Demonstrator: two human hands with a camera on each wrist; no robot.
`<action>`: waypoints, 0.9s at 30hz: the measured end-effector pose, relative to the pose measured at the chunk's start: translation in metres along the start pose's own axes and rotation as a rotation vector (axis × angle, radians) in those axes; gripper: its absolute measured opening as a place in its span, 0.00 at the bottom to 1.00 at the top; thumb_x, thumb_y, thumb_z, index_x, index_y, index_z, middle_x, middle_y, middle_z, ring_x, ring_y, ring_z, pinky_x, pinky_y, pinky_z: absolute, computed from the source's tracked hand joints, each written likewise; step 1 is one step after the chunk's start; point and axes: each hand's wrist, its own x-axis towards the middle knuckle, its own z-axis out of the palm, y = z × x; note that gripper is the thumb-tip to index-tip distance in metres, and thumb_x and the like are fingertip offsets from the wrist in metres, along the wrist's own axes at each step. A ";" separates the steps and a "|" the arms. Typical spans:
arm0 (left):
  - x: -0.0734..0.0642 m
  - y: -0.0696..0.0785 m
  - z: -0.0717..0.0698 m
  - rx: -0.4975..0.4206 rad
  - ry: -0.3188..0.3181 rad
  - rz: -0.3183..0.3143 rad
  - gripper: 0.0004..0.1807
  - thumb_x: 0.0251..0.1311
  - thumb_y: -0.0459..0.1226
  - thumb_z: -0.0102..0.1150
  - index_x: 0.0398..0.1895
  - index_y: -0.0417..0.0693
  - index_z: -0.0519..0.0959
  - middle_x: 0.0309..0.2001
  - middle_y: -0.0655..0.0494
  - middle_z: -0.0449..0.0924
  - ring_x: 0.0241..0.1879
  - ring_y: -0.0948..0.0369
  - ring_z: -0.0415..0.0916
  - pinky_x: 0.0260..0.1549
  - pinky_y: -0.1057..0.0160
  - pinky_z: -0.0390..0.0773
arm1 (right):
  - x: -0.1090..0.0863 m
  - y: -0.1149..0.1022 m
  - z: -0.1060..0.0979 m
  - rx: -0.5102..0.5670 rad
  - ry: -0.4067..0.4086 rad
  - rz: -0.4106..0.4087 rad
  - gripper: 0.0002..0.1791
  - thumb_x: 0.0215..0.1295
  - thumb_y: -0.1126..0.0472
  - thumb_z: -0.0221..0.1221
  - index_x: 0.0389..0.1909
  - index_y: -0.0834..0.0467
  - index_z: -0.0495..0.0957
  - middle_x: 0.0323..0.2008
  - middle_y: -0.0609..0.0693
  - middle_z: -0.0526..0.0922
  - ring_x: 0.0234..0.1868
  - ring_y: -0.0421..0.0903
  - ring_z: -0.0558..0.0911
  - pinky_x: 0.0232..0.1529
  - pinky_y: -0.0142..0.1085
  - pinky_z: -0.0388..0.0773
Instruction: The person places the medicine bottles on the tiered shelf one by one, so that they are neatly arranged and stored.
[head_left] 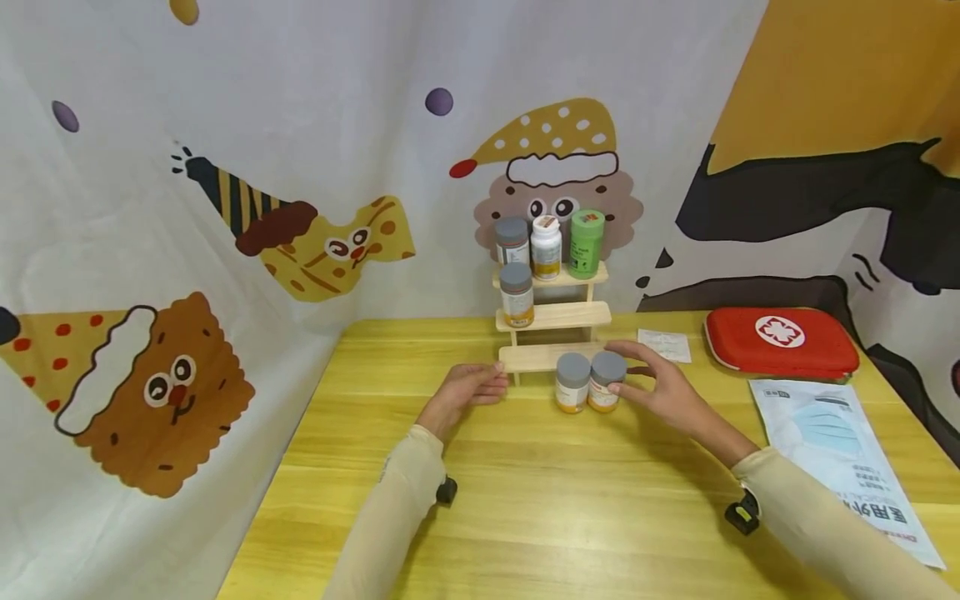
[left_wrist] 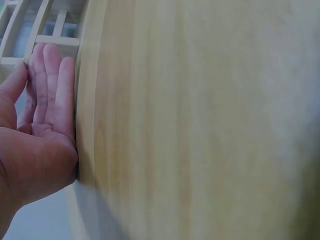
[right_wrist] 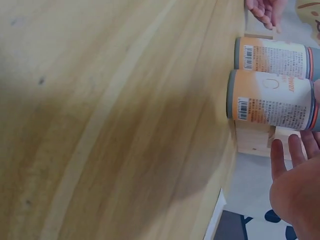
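A small three-step wooden rack stands at the back of the table. My left hand is at its lowest step's left end, thumb tip at the corner, fingers nearly straight. Two grey-lidded supplement bottles with white and orange labels stand side by side on the table before the rack. My right hand holds the right bottle between thumb and fingers; the left bottle is beside it. Another grey-lidded bottle sits on the middle step. The top step bears a grey-lidded bottle, a white bottle and a green bottle.
A red first-aid case lies at the back right. In front of it is a face-mask packet. A small white paper lies between the rack and the case. A cartoon-printed cloth hangs behind the table.
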 end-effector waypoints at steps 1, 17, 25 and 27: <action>0.000 0.000 0.000 0.000 0.003 0.002 0.23 0.74 0.46 0.66 0.57 0.34 0.84 0.38 0.55 0.92 0.37 0.62 0.91 0.47 0.59 0.92 | 0.000 0.001 0.000 -0.004 -0.002 0.003 0.35 0.69 0.59 0.71 0.75 0.56 0.71 0.71 0.55 0.78 0.67 0.37 0.76 0.65 0.44 0.81; -0.002 0.001 0.000 -0.005 0.011 -0.004 0.23 0.74 0.46 0.65 0.56 0.33 0.84 0.36 0.57 0.92 0.37 0.63 0.91 0.44 0.61 0.92 | -0.001 0.006 0.004 -0.007 0.016 -0.018 0.31 0.71 0.60 0.69 0.73 0.54 0.73 0.66 0.55 0.82 0.61 0.23 0.74 0.60 0.40 0.85; 0.000 0.001 0.000 0.000 0.017 -0.013 0.23 0.73 0.46 0.66 0.57 0.34 0.84 0.38 0.55 0.92 0.37 0.62 0.91 0.45 0.61 0.92 | -0.001 0.003 0.000 -0.044 0.033 -0.048 0.31 0.69 0.62 0.71 0.72 0.55 0.75 0.64 0.55 0.83 0.59 0.23 0.75 0.56 0.29 0.84; 0.002 0.001 0.000 0.001 0.014 -0.013 0.23 0.73 0.46 0.66 0.57 0.34 0.84 0.38 0.55 0.92 0.37 0.62 0.91 0.45 0.61 0.92 | -0.001 0.003 -0.001 -0.058 0.035 -0.055 0.31 0.69 0.62 0.71 0.72 0.55 0.74 0.63 0.55 0.83 0.59 0.23 0.75 0.55 0.30 0.85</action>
